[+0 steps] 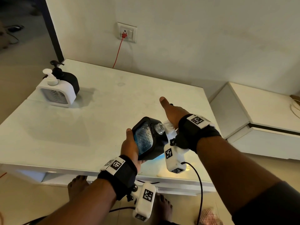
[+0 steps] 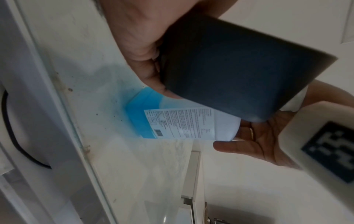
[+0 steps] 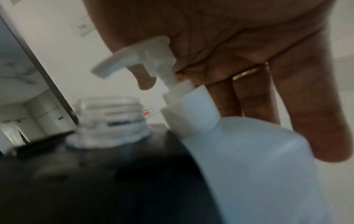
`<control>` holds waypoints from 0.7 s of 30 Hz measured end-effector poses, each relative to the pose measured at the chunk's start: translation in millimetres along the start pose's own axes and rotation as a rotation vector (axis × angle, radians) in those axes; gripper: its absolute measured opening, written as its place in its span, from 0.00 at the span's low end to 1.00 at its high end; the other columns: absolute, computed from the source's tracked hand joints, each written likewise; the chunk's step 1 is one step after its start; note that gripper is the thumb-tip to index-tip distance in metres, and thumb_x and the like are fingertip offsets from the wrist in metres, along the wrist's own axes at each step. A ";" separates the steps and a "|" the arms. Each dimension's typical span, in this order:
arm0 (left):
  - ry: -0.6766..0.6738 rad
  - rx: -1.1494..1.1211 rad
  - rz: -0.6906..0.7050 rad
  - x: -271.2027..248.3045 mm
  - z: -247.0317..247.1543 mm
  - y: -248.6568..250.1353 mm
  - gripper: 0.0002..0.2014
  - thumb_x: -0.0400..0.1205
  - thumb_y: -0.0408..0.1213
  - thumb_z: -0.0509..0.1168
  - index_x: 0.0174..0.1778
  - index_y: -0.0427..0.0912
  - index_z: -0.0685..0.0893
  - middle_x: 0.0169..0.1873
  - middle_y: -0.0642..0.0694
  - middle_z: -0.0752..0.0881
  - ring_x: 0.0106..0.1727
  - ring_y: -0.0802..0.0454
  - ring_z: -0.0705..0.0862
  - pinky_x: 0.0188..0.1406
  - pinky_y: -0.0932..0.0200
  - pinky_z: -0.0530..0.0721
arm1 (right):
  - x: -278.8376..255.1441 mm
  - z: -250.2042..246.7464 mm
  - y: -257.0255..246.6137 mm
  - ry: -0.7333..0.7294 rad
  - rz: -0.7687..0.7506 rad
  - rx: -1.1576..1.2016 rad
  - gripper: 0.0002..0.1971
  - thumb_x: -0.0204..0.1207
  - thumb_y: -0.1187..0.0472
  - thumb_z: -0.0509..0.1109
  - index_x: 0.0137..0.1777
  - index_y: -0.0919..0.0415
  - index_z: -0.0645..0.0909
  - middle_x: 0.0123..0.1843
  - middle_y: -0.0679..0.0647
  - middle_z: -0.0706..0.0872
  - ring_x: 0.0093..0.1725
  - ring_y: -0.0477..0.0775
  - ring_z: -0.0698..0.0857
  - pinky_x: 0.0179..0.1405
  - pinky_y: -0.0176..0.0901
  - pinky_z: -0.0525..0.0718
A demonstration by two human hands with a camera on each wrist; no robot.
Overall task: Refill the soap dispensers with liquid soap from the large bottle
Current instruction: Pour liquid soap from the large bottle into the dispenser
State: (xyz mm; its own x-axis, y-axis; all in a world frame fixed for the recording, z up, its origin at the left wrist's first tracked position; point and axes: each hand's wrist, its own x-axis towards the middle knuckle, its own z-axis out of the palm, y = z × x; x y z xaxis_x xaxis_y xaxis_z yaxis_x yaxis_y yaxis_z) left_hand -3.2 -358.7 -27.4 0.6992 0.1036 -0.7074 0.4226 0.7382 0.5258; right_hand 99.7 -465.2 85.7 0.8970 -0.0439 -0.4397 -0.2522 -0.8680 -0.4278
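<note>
My left hand (image 1: pixel 129 146) grips a black soap dispenser (image 1: pixel 146 138) with a clear textured window, tilted above the white table (image 1: pixel 81 127). Its threaded neck (image 1: pixel 159 128) is open, with no pump on it. The dispenser's black base (image 2: pixel 239 68) fills the left wrist view. Right beside it stands the large bottle (image 2: pixel 172 121), which has blue soap in its lower part and a white label. My right hand (image 1: pixel 172 114) is over the bottle's white pump (image 3: pixel 145 56), palm against the pump head, fingers (image 3: pixel 316 113) straight down the bottle's (image 3: pixel 249 159) far side.
Two more dispensers with their pumps on, one white (image 1: pixel 56 93) and one black (image 1: pixel 68 80), stand at the table's far left corner. A red cable (image 1: pixel 118 51) runs from the wall socket to the table's back edge. A low white cabinet (image 1: pixel 259 124) sits to the right.
</note>
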 end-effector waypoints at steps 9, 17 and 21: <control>-0.013 0.012 -0.007 -3.3 2.2 -0.8 0.23 0.90 0.65 0.50 0.54 0.53 0.83 0.57 0.39 0.88 0.58 0.38 0.88 0.58 0.41 0.88 | -3.3 -3.9 2.9 -0.024 -0.016 -0.042 0.46 0.74 0.20 0.40 0.47 0.62 0.82 0.45 0.58 0.84 0.37 0.55 0.81 0.49 0.49 0.77; -0.001 -0.004 0.009 -4.0 4.0 -1.3 0.23 0.91 0.64 0.51 0.65 0.52 0.82 0.64 0.37 0.87 0.62 0.35 0.87 0.63 0.37 0.88 | 8.4 7.0 6.2 0.016 0.000 -0.023 0.43 0.74 0.20 0.43 0.47 0.59 0.81 0.56 0.60 0.86 0.55 0.62 0.84 0.63 0.53 0.78; 0.002 -0.005 0.011 -0.8 2.4 -1.4 0.22 0.91 0.64 0.51 0.56 0.53 0.84 0.60 0.38 0.88 0.59 0.37 0.88 0.59 0.39 0.89 | 4.1 8.8 8.0 0.054 0.015 -0.030 0.45 0.75 0.21 0.46 0.66 0.59 0.81 0.59 0.59 0.84 0.54 0.60 0.81 0.54 0.48 0.72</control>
State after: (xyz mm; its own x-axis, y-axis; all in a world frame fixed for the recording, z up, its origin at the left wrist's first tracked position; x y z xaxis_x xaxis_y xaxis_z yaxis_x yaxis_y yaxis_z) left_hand -2.9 -361.4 -26.5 0.7028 0.1126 -0.7025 0.4120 0.7406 0.5309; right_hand 98.1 -468.0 73.5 0.9119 -0.0827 -0.4019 -0.2550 -0.8816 -0.3972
